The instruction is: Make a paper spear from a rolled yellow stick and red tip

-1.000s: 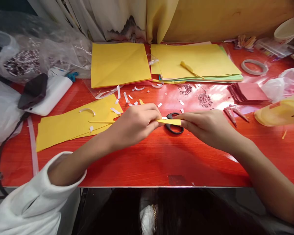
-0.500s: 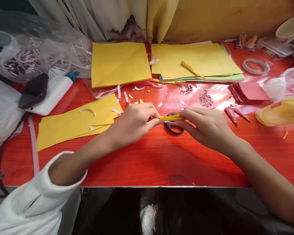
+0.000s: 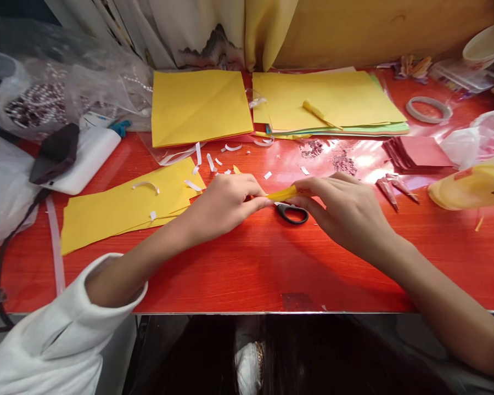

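Between my two hands is a small rolled piece of yellow paper [image 3: 282,193]. My left hand [image 3: 230,200] pinches its left end between thumb and fingers. The right end is gripped by the thumb and fingers of my right hand [image 3: 346,211]. Just beneath the roll lie black-handled scissors [image 3: 294,214] on the red table, their blades mostly hidden. Yellow paper strips [image 3: 102,211] lie under and beside my left forearm. White paper scraps [image 3: 211,162] are scattered beyond my left hand.
Stacks of yellow sheets [image 3: 201,107] stand at the back, and a finished-looking yellow paper twist [image 3: 319,114] rests on the right stack. Dark red paper squares [image 3: 420,152], small reddish cones [image 3: 387,192], a tape roll [image 3: 428,109] and a yellowish cup [image 3: 465,186] occupy the right side.
The yellow paper between my hands has turned and now looks wider toward my right fingers. A thin yellow end that stuck out left of my left hand no longer shows.
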### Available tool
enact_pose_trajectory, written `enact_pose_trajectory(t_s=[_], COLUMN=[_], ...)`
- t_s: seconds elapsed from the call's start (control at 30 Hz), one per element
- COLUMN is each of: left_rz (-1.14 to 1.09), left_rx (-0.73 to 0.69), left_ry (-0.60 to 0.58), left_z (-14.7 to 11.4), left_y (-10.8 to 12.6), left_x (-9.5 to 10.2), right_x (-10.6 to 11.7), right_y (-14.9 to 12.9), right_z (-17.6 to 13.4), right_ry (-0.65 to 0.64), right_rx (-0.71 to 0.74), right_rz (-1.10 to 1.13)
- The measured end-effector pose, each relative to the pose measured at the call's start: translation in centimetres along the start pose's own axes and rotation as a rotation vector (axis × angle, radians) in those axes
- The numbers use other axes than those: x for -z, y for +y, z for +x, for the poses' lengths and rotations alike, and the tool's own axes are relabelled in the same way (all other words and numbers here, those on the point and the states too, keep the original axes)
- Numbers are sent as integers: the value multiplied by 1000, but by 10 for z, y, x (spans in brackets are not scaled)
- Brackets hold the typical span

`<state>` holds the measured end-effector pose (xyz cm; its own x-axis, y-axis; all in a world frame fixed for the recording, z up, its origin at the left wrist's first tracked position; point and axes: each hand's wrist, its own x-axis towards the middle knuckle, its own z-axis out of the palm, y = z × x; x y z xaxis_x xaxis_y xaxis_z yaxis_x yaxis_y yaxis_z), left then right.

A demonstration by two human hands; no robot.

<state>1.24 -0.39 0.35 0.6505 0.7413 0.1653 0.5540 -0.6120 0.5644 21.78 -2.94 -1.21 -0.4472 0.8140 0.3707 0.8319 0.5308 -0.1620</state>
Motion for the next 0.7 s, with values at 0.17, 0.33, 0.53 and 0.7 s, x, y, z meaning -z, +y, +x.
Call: enact_pose_trajectory(t_s=[0.17, 0.33, 0.53, 0.7], left_rz=[-78, -16, -28, -51], left_rx=[32, -40, -48, -46], left_ry=[0, 73, 67, 203], left_z=[0, -2, -1, 1], left_y=[2, 5, 1, -4], left_x=[1, -2, -2, -2], right_x=[0, 2, 2, 4], right_y=[-1, 3, 5, 6], right_z=[1, 2, 0, -1], right_ry=[63, 43, 46, 15], right_rx=[91, 108, 133, 32], right_rz=[-103, -66, -35, -15])
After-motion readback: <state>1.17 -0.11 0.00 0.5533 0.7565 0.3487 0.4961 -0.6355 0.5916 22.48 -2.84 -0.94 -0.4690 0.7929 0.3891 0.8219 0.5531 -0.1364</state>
